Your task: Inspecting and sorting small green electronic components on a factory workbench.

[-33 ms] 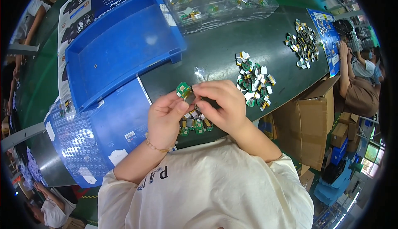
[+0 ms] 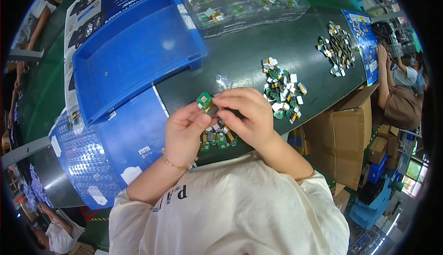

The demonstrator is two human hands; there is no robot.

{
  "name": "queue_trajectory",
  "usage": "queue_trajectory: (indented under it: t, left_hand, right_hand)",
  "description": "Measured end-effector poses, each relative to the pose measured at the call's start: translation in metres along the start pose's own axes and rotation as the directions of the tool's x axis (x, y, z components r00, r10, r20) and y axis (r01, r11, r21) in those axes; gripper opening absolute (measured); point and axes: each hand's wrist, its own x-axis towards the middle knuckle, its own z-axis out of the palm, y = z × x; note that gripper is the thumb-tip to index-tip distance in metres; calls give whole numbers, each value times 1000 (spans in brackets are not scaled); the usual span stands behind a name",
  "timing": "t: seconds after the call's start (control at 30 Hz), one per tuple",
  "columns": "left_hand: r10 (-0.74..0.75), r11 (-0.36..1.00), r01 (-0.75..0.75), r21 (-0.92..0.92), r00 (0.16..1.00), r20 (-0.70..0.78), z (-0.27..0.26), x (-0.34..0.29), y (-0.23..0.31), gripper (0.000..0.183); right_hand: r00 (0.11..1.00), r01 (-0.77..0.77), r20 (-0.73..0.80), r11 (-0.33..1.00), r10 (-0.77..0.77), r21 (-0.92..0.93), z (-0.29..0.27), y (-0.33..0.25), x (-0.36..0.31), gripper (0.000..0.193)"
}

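Note:
A small green circuit board (image 2: 204, 100) with a dark grey flat piece (image 2: 212, 110) at its lower side is held up between my hands. My left hand (image 2: 184, 128) is closed on it, the thumb pressed by the grey piece. Fingers of my right hand (image 2: 247, 114) are closed at its right edge, thumb and forefinger bent in a pinch. Just below the hands lies a heap of similar boards (image 2: 221, 139), partly hidden by them. Beyond the fingers is a crumpled bit of clear plastic (image 2: 224, 82) on the dark green table (image 2: 230, 47).
An open blue tray (image 2: 134, 47) stands at the left. Stacked clear blister trays (image 2: 244, 1) hold boards at the back. More board piles (image 2: 284, 91) lie to the right, and an empty-looking blister sheet (image 2: 85, 158) at lower left. A cardboard box (image 2: 341, 139) adjoins the table; co-workers sit around.
The circuit board has shifted very slightly in my fingers, showing more of its grey piece. My right fingertips have moved a little; the rest is unchanged.

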Motion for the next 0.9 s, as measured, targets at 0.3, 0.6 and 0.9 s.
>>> queue_trajectory:
  t: [0.3, 0.6, 0.9]
  left_hand:
    - [-76, 989, 70, 133, 996, 40, -3, -1, 0, 27]
    - [23, 982, -6, 190, 996, -88, 1, 1, 2, 21]
    - [-145, 681, -138, 719, 937, 318, 6, -2, 14, 6]
  right_hand:
    - [981, -188, 102, 950, 167, 250, -5, 0, 3, 7]
    - [989, -124, 47, 960, 140, -251, -11, 35, 31, 9]
    - [966, -163, 97, 855, 239, -492, -4, 34, 32, 26]
